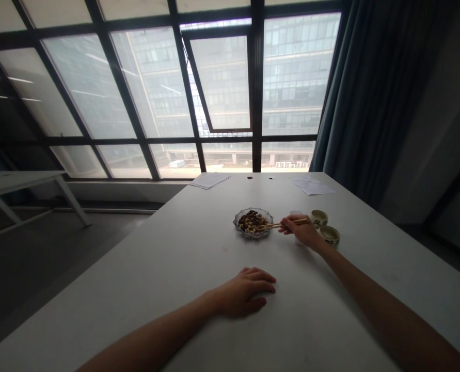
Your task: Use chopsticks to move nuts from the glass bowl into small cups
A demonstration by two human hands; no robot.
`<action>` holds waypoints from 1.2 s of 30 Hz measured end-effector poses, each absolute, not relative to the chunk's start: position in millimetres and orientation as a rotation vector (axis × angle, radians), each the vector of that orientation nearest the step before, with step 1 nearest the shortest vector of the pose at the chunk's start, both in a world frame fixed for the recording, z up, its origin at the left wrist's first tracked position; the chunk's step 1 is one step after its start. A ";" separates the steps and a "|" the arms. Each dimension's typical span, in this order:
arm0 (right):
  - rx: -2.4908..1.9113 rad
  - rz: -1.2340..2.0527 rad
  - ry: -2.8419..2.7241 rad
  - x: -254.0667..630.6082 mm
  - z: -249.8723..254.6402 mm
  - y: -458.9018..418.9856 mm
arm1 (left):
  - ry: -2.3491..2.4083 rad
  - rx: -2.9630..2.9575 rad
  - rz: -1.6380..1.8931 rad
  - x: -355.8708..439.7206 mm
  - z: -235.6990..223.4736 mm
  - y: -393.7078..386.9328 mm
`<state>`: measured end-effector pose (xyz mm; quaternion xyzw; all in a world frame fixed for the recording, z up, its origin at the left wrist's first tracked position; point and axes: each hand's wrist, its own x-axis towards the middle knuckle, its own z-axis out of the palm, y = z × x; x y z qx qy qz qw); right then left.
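My right hand point(297, 229) grips a pair of wooden chopsticks point(276, 225), which point left. Their tips reach over the rim into a scalloped clear glass bowl point(235, 225) and touch or hover at the mixed brown and tan nuts or beans point(253, 221) inside; whether a piece is pinched I cannot tell. Just beyond and beside my right hand stand two pale green cups with dark characters, one farther cup point(319, 219) and one nearer cup point(329, 236). A whitish translucent container point(296, 213) is mostly hidden behind that hand. My left hand point(249, 292) rests palm down on the table, fingers apart, holding nothing.
The long white table point(168, 268) runs toward the windows. Papers lie at its far left point(210, 180) and other sheets point(313, 186) at its far right. A small dark disc point(250, 177) sits near the far edge. Another white table point(24, 178) stands left, a blue curtain point(353, 103) right.
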<state>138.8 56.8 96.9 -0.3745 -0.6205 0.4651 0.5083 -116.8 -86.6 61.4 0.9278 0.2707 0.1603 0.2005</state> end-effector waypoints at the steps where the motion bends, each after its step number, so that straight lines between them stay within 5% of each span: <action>1: -0.905 1.123 -1.492 138.7 95.6 57.6 | 0.754 2.592 0.449 -116.8 61.3 -86.6; 36: -0.860 1.139 -1.455 136.2 79.7 64.7 | 0.754 2.586 0.429 -116.8 62.4 -86.5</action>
